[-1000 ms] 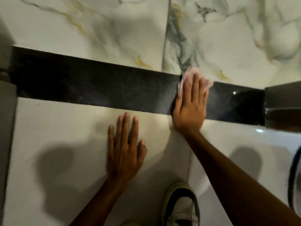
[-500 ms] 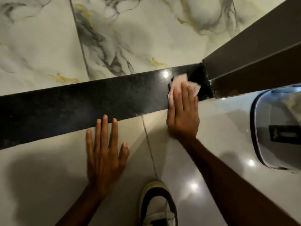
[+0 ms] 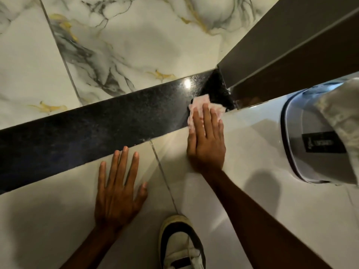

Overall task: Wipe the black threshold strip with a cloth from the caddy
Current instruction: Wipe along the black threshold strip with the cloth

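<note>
The black threshold strip (image 3: pixel 108 123) runs diagonally across the floor from lower left to upper right. My right hand (image 3: pixel 206 140) lies flat, its fingers pressing a pale pink cloth (image 3: pixel 200 102) onto the strip near its right end, close to the door frame. Only the cloth's edges show past the fingertips. My left hand (image 3: pixel 118 187) rests flat with fingers spread on the plain tile just below the strip, its fingertips at the strip's near edge. The grey caddy (image 3: pixel 303 136) stands at the right, partly cut off by the frame edge.
Veined marble tiles (image 3: pixel 136 45) lie beyond the strip, plain cream tiles (image 3: pixel 272 200) on my side. A dark door frame (image 3: pixel 291 45) meets the strip's right end. My white and black shoe (image 3: pixel 180 243) is at the bottom centre. A pale patterned fabric (image 3: pixel 342 117) drapes over the caddy.
My right hand slid the cloth rightward along the strip to its end by the door frame. The view swung right, bringing the caddy into sight. My left hand stayed flat on the tile.
</note>
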`<state>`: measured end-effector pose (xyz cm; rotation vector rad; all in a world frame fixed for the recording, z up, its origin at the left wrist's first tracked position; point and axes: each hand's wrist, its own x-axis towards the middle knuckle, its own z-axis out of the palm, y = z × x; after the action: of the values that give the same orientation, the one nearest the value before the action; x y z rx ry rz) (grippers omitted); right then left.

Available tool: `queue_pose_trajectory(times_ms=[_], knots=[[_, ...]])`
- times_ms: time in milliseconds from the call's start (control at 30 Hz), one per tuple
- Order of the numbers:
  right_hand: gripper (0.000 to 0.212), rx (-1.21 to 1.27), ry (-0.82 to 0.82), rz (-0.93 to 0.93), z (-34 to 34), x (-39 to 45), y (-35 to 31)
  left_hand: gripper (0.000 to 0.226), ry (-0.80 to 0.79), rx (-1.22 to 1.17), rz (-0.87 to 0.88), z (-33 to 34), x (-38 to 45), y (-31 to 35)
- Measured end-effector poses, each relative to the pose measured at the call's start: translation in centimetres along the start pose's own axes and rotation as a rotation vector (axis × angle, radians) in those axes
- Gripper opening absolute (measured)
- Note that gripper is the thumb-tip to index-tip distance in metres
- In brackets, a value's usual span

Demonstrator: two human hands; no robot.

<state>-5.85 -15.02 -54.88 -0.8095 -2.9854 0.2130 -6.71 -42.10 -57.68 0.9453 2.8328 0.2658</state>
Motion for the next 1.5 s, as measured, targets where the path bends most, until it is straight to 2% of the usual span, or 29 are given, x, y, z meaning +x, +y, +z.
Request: queue_pose_trajectory(times_ms=[100,233,400,533,733,800,867,967,1033,1100,1167,1233,1367,1500], knots=[[0.061,-0.014,0.05,-0.005,0.2,5.2,-0.7,0.081,0.002,0.002,-0.008,0.2,0.0,-0.1],[0.065,-0.032,0.023,0.0,1.2,10.6,-3.1,0.08,0.002,0.014,-0.002,0.4,-0.1,-0.2],[0.062,0.033,-0.048,-0.201,0.7,3.2,-2.4,0.08,-0.016,0.039,-0.006,-0.2,0.1,0.1],[0.06,0.049,-0.043,-0.042,-0.3,0.9,0.5,0.078,-0.023,0.051,-0.013,-0.6,0.4,0.3],[0.064,-0.051,-0.001,0.032,1.2,10.9,-3.0,0.076,0.005,0.027,0.002,-0.1,0.2,0.0],[0.065,-0.029,-0.012,-0.034,1.8,11.4,-5.8,0.075,0.005,0.039,-0.012,0.0,0.3,0.0],[0.064,0.054,-0.03,-0.178,1.9,8.0,-7.9,0.075,0.001,0.042,-0.025,-0.3,0.2,0.2],[0.061,0.109,-0.088,-0.31,1.1,0.9,-6.3,0.075,-0.026,0.058,-0.02,-0.7,0.3,0.2],[0.06,0.091,-0.085,-0.216,0.7,-0.8,-3.6,0.075,-0.033,0.064,-0.03,-0.8,0.4,0.3],[0.06,0.052,-0.039,-0.02,0.4,1.0,-2.0,0.075,-0.035,0.055,-0.033,-0.6,0.3,0.2],[0.064,0.004,-0.009,0.13,0.4,4.4,-2.3,0.075,-0.026,0.043,-0.019,-0.2,0.1,0.1],[0.071,0.02,-0.038,0.182,0.7,7.0,-3.7,0.077,-0.03,0.045,-0.014,0.1,0.1,-0.1],[0.065,0.148,-0.153,0.168,-0.4,3.7,-6.4,0.081,-0.13,0.031,-0.013,-1.4,0.4,0.3],[0.086,0.313,-0.425,0.256,-6.2,-4.7,-6.7,0.078,-0.265,-0.029,0.07,-7.6,0.3,1.8]])
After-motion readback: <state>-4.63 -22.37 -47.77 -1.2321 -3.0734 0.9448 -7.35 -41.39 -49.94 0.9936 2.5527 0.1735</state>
